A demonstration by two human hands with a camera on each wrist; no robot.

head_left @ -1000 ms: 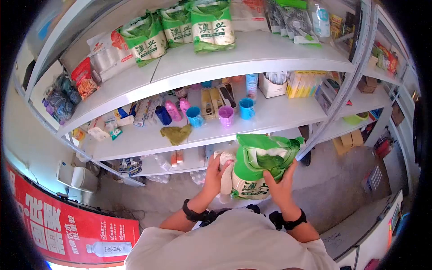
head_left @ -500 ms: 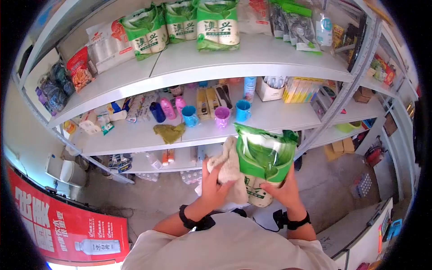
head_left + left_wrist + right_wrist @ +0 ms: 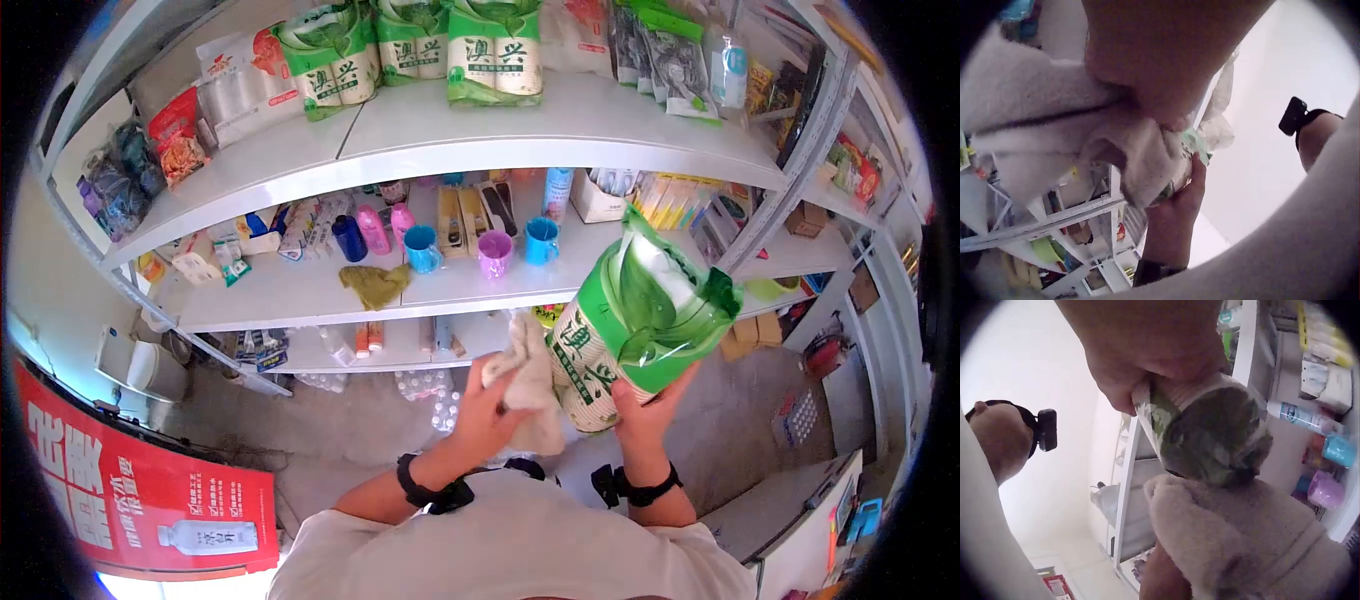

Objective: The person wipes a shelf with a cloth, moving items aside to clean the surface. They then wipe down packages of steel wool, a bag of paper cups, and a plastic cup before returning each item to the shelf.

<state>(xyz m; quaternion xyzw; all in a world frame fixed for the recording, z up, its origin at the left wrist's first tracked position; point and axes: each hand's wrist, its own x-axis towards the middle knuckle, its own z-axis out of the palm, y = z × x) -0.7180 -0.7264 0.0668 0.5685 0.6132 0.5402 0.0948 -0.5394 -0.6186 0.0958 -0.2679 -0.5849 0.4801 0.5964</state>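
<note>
My right hand (image 3: 645, 405) grips a green-and-white plastic pack of paper rolls (image 3: 600, 345), thumb on the near side. The pack is tilted, its green gathered end up and to the right. In the right wrist view a leafy green end of the pack (image 3: 1210, 434) shows below the hand. My left hand (image 3: 490, 410) holds a bunched beige cloth (image 3: 535, 395) against the pack's left side. The cloth (image 3: 1141, 150) fills much of the left wrist view and hides part of the pack.
A metal shelf unit stands ahead. Its upper shelf (image 3: 420, 130) bears similar green packs (image 3: 495, 55). Blue and purple mugs (image 3: 494, 255), bottles and an olive cloth (image 3: 373, 286) are on the middle shelf. A red banner (image 3: 150, 490) is at lower left, a white toilet (image 3: 157, 370) behind it.
The pack has moved to the right and up and now leans right, with its lettering turned to the left. The left hand and cloth have shifted slightly right along its side.
</note>
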